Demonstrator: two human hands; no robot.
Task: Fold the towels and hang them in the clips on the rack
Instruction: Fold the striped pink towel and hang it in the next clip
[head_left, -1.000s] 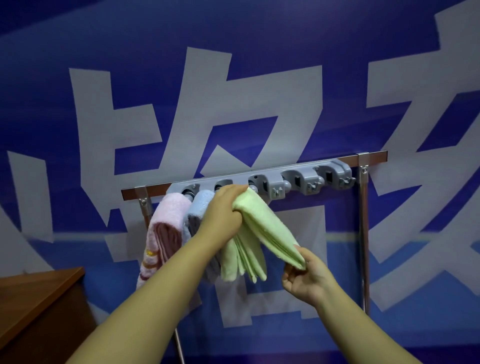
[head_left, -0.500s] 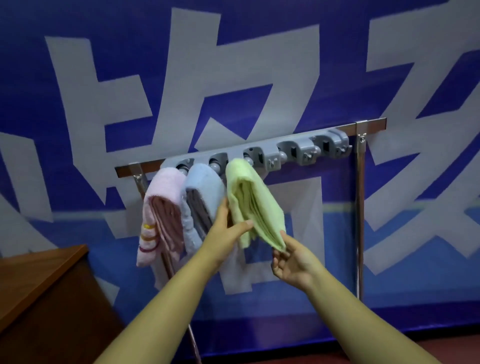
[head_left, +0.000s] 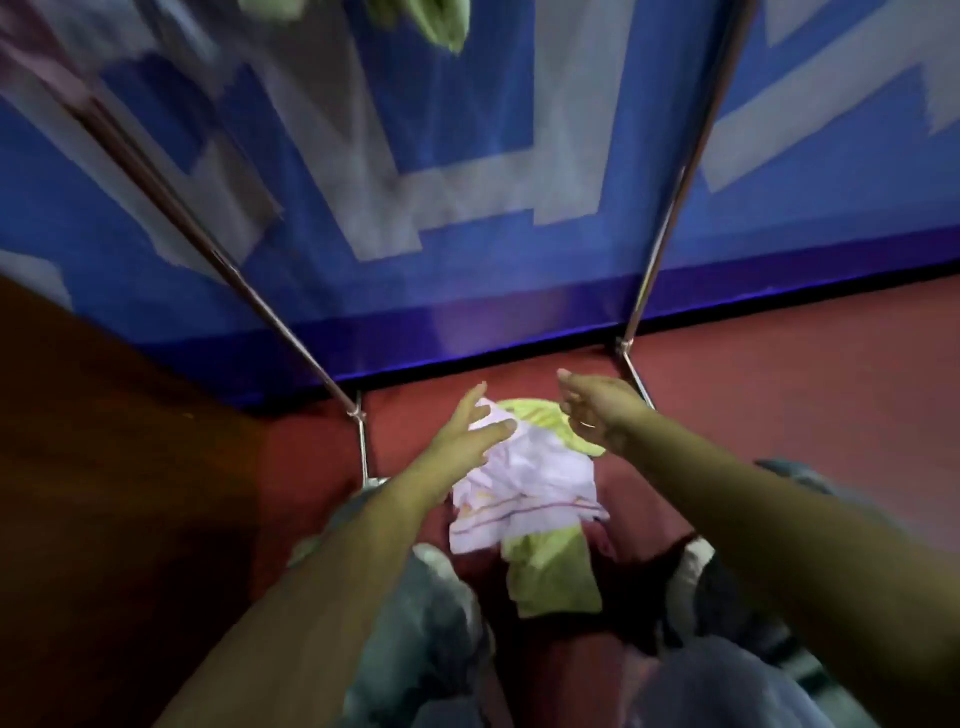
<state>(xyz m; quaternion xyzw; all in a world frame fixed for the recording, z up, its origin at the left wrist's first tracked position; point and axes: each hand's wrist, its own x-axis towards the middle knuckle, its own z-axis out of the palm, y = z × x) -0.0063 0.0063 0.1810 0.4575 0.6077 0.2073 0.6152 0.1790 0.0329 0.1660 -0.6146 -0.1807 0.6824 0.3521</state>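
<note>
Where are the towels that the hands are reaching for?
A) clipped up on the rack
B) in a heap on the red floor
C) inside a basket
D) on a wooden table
B: the pink towel lies crumpled over a green towel on the red floor, between the rack's legs, with the left hand and right hand open just above them.

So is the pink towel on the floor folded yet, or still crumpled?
Crumpled. The pink towel lies in a rumpled heap with uneven creases on a green towel. Left hand and right hand reach over it, open.
</note>
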